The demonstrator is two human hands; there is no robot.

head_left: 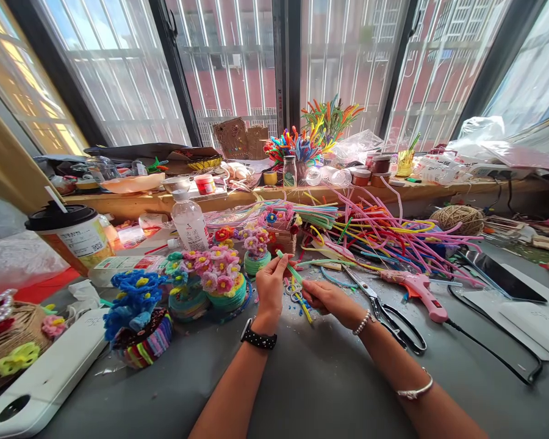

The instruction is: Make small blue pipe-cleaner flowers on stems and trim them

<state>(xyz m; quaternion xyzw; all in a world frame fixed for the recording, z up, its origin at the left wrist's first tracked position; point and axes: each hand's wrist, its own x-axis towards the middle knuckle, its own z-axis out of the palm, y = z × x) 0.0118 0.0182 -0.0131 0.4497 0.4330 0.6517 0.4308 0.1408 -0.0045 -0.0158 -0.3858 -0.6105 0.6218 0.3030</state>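
Observation:
My left hand (271, 286) is closed around a green pipe cleaner (289, 266), its upper end sticking out past the fingers. My right hand (326, 297) is closed in a pinch on the lower part of the same green pipe cleaner, just right of the left hand. Both hands hover over the grey table (311, 372). A few small coloured pieces, one yellow (304, 309), lie under them. Black-handled scissors (388, 316) lie just right of my right hand.
A pink glue gun (416, 289) with a black cord lies to the right. A heap of coloured pipe cleaners (384, 235) spreads behind. Finished flower baskets (219, 281) and a blue one (139, 320) stand left. A bottle (190, 222), a lidded cup (73, 235), a twine ball (457, 218) and a phone (503, 277) are around.

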